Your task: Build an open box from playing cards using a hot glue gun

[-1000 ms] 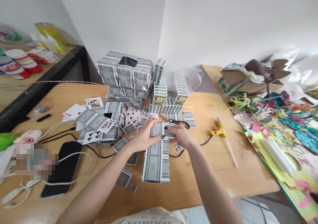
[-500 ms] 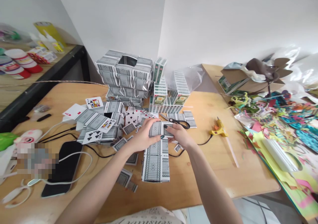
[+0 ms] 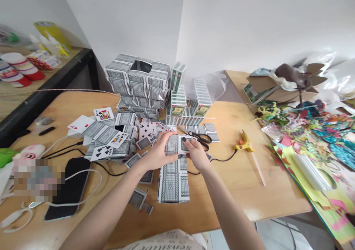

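My right hand [image 3: 198, 154], pinching the long grey-and-white playing-card block [image 3: 170, 186] my left hand [image 3: 157, 153] grips, could crease it by overpressing.

Two plain white walls [image 3: 124, 17] [image 3: 263, 24] are meeting in a vertical corner behind the far edge of a light wooden table [image 3: 235, 191], while a greyer wall [image 3: 24, 2] is rising off its far left corner. A black-framed wooden bench [image 3: 72, 67] is standing beyond the left edge. Pale floor [image 3: 217, 239] is showing below the near edge, and soft light is glinting on the near left corner
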{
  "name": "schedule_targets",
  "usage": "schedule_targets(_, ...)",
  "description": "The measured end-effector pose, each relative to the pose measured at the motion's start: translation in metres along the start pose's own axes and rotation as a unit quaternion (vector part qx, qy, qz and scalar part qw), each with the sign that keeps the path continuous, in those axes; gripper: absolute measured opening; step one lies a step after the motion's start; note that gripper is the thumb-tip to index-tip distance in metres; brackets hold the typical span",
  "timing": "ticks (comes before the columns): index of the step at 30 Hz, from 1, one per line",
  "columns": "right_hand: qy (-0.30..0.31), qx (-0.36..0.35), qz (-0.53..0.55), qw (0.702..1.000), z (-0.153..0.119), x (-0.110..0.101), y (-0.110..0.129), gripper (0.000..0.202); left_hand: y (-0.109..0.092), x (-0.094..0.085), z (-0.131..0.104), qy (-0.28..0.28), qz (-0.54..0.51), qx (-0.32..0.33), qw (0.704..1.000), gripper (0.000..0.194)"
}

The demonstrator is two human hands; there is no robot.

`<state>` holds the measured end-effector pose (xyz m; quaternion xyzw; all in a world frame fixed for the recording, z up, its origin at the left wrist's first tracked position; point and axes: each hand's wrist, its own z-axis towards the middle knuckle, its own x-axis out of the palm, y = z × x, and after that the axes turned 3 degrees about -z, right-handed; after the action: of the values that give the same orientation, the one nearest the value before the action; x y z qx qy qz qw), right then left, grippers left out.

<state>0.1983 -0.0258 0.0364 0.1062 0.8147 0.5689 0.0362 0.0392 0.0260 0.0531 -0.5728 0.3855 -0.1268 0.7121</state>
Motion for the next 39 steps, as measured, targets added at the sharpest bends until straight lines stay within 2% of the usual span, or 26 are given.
schedule_targets(3,-0.060,-0.077,-0.114,0.989,0.0005,0.0016,0.0006,0.030,0.0020,-0.0013,-0.0010,0.004,-0.001,0.004,1.000,0.066)
schedule_targets(8,-0.125,-0.150,-0.293,0.936,0.0001,0.0012,0.0027,0.024,0.0022,-0.0029,-0.0009,0.015,0.000,0.007,1.000,0.065)
schedule_targets(13,-0.123,-0.188,-0.352,0.909,-0.0012,0.0018,0.0019,0.019,0.0021,-0.0048,0.0002,0.022,0.004,0.001,1.000,0.066)
schedule_targets(18,-0.123,-0.191,-0.384,0.895,-0.0002,0.0022,0.0010,0.018,0.0030,-0.0053,0.0002,0.026,0.000,-0.002,1.000,0.066)
schedule_targets(24,-0.109,-0.185,-0.372,0.903,0.0000,0.0019,0.0069,0.021,0.0023,-0.0013,0.0006,0.017,-0.002,-0.010,1.000,0.066)
schedule_targets(31,-0.138,-0.157,-0.362,0.908,-0.0003,0.0064,0.0051,0.024,0.0054,0.0013,0.0005,0.004,-0.001,0.002,1.000,0.067)
schedule_targets(36,-0.079,-0.159,-0.307,0.935,0.0005,0.0024,0.0061,0.027,0.0072,-0.0005,0.0000,0.004,-0.009,0.008,1.000,0.066)
schedule_targets(39,-0.038,-0.116,-0.264,0.957,0.0002,-0.0012,0.0079,0.029,0.0066,-0.0020,-0.0001,0.008,-0.012,0.005,1.000,0.065)
